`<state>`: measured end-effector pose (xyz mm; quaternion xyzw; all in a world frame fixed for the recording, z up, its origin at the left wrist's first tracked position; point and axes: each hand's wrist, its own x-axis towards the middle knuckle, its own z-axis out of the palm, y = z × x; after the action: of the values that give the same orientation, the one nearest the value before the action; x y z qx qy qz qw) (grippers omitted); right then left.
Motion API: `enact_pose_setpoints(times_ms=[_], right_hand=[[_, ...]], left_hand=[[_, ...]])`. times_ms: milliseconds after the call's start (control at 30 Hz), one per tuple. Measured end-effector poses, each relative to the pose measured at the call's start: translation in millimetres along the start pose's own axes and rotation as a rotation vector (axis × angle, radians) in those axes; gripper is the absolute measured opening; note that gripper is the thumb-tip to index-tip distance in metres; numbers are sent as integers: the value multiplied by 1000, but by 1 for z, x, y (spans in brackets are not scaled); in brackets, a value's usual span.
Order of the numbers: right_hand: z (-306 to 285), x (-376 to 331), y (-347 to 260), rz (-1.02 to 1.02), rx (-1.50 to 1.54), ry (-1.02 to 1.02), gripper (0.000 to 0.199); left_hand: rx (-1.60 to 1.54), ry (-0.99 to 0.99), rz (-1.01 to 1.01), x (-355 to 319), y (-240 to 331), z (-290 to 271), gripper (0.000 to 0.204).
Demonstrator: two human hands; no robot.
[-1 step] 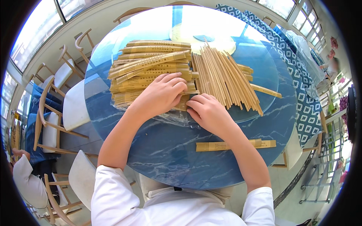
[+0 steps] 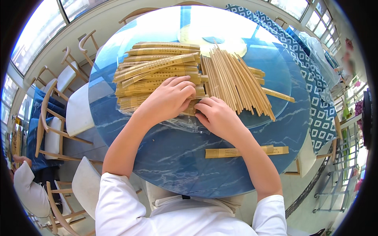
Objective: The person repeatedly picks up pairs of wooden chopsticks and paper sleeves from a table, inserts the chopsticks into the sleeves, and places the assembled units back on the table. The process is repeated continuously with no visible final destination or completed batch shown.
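Note:
A stack of brown paper chopstick sleeves (image 2: 153,72) lies left of centre on a blue marbled round table (image 2: 173,165). To its right is a loose pile of bare wooden chopsticks (image 2: 234,80). My left hand (image 2: 169,96) rests over the stack's near right part, its fingers curled and closed on a sleeve end. Close beside it, my right hand (image 2: 216,116) pinches at the same sleeve end, which the fingers mostly hide. Crumpled clear plastic (image 2: 183,122) sticks out beneath the stack. Two overlapping sleeves (image 2: 224,152) lie nearer me, partly behind my right forearm.
A glass turntable (image 2: 281,78) sits under the chopsticks. Wooden chairs with white seats (image 2: 80,110) stand to the left. Blue patterned cloth (image 2: 321,122) hangs at the right. Another person's white sleeve (image 2: 29,188) shows at the lower left.

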<state>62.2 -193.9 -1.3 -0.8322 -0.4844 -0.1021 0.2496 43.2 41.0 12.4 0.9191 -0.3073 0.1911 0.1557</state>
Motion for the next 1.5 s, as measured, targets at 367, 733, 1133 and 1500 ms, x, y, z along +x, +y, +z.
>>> enact_pose_setpoints(times_ms=[367,733,1133,1500], right_hand=[[6,9,0,26,-21,29,26],[12,9,4,-43,-10,82,17],[7,9,7,-36,41,41,13],[6,8,8,-43,30,34,14]], left_hand=[[-33,-21,-1,-3,-1,-2,14],[-35,-46,-13,-2,-1,-3,16],[-39,-63,-23,-2,-3,-4,17],[-45,-78,-29,-1,-3,-5,18]])
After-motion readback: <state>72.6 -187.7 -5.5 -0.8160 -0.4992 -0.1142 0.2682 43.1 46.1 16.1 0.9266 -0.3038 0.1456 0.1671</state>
